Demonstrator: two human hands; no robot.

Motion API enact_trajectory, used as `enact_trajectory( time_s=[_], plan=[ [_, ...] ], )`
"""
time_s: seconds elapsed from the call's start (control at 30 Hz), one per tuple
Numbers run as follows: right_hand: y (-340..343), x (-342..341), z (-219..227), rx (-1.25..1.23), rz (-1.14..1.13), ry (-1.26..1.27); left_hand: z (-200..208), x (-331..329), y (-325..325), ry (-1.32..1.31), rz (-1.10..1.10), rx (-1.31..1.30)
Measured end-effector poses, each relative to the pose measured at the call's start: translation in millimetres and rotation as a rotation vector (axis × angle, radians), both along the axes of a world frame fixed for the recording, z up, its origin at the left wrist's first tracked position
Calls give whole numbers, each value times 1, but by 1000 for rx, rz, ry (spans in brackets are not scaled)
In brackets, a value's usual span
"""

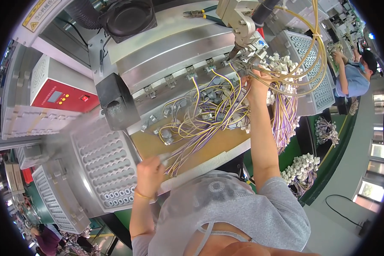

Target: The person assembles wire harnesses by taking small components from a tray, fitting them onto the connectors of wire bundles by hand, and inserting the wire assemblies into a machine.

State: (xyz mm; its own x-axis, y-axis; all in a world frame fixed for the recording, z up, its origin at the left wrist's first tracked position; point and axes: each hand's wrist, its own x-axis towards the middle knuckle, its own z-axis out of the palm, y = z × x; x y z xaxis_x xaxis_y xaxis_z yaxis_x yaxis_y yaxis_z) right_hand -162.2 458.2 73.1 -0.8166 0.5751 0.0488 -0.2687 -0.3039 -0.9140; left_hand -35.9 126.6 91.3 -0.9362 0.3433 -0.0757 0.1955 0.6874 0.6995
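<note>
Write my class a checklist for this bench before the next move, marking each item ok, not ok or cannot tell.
1. Right hand well away from the metal machine head: not ok; it is close beside the lower end.
2. Left hand gripping the purple and yellow wires: cannot tell; it is curled near them, fingertips hidden.
3. Wires untangled: not ok; they cross in loose loops.
4. Pliers away from both hands: ok; they lie at the back.
5. Wire at every metal clip: not ok; the two leftmost show none.
</note>
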Motion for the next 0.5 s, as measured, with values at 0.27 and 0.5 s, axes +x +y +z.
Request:
enact_trajectory(
  time_s=[0.27,0.5],
  plan=[
    [39,-19,-22,36,296,-16,6,-3,-33,55,389,131],
    [-22,77,3,1039,-292,-144,7,3,-30,406,366,120]
  ],
)
